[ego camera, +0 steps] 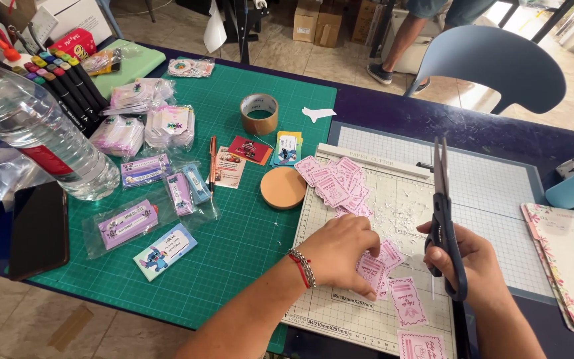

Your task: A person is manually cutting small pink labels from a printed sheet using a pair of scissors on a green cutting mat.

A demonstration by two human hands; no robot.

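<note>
Paper-cutter board (486, 199) — left hand (340, 249) pinches 1 pink card (371, 270), right hand (463, 256) grips 1 scissors (443, 213).

Open ground: bare green cutting mat (234, 252) below the cork disc (283, 188); bare grid of the paper cutter (493, 199) right of the upright scissors (444, 219). Obstructions: pile of pink cards (335, 183) at cutter's upper left; tape roll (259, 114); water bottle (34, 133), markers (68, 86) and phone (38, 229) crowding the left edge.
</note>
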